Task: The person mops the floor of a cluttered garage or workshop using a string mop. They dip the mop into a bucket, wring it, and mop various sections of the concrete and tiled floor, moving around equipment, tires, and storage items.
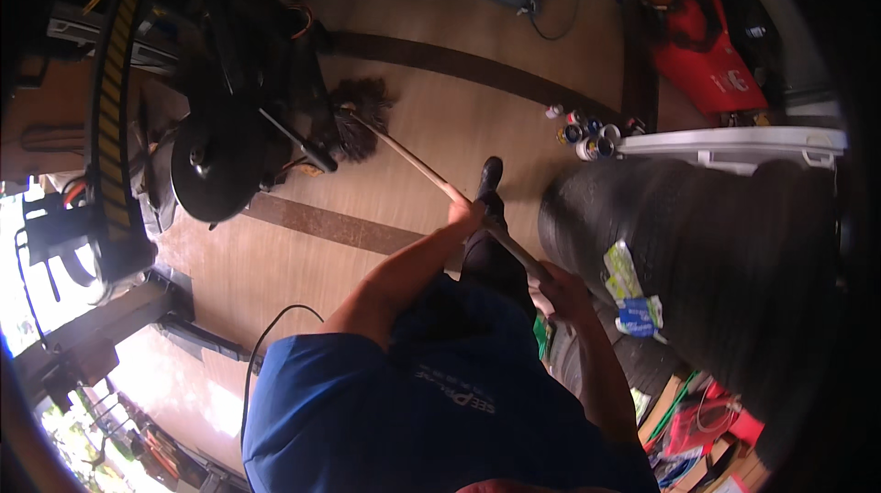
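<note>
My left hand [467, 211] is closed round the middle of a long wooden handle [413, 159], which slopes from upper left to lower right. Farther down it, my right hand [556, 288] is closed on the same handle. At the far end a dark, shaggy brush or mop head [356, 137] lies on the floor beside the base of a black machine [240, 80] with a round plate [206, 186]. Below my hands, my dark shoe [489, 177] shows on the floor.
Stacked tyres [693, 245] stand close on my right, with several small cans [574, 132] and a white long bar [734, 144] beyond. A red case [688, 66] is at upper right. A black hose [262, 337] runs over the floor [220, 282] at lower left.
</note>
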`<state>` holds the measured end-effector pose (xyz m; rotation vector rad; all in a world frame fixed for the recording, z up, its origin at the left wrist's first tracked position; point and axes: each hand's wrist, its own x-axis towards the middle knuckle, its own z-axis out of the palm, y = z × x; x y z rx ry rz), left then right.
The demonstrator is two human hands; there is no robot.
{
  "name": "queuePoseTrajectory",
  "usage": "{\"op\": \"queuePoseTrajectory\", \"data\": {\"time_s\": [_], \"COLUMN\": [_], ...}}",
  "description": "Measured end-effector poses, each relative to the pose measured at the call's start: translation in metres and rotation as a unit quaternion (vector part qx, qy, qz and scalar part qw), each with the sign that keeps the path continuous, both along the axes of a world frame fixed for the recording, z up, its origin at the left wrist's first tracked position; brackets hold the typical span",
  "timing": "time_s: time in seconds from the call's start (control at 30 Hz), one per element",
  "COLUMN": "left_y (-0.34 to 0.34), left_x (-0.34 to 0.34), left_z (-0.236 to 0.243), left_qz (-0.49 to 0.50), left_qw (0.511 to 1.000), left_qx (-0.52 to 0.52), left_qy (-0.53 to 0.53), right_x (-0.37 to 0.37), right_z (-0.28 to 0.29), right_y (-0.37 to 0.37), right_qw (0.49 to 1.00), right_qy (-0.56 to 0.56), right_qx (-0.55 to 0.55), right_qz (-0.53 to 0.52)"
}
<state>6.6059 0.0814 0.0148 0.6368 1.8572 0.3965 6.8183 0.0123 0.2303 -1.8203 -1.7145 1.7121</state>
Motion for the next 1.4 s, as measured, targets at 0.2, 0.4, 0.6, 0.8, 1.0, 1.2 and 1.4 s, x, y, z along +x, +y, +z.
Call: {"op": "queuePoseTrajectory", "data": {"time_s": [0.2,0.4,0.6,0.8,1.0,1.2,1.4], "left_y": [0.172,0.258,0.291,0.372,0.52,0.636,0.708], "left_x": [-0.067,-0.067,0.058,0.076,-0.059,-0.09,-0.085], "left_z": [-0.033,-0.031,-0.016,0.027,-0.033,0.018,-0.032], "left_qz": [0.12,0.065,-0.018,-0.07,0.116,-0.027,0.079], "left_qw": [0.978,0.984,0.992,0.991,0.991,0.989,0.97], "left_qx": [-0.098,-0.156,-0.12,-0.078,-0.066,-0.065,0.005], "left_qy": [0.143,0.064,-0.03,-0.082,0.004,-0.127,-0.228], "right_x": [-0.08,-0.069,0.093,0.094,-0.035,-0.105,-0.128], "right_z": [-0.094,-0.068,0.017,0.094,0.073,0.177,0.213], "right_y": [0.194,0.299,0.328,0.399,0.565,0.689,0.763], "right_qw": [0.988,0.993,0.983,0.978,0.987,0.981,0.995], "right_qy": [0.084,0.06,-0.024,-0.089,-0.131,-0.158,-0.094], "right_qx": [0.088,-0.077,-0.142,-0.145,-0.096,-0.061,0.03], "right_qz": [0.095,0.061,-0.114,-0.119,-0.014,-0.093,-0.024]}}
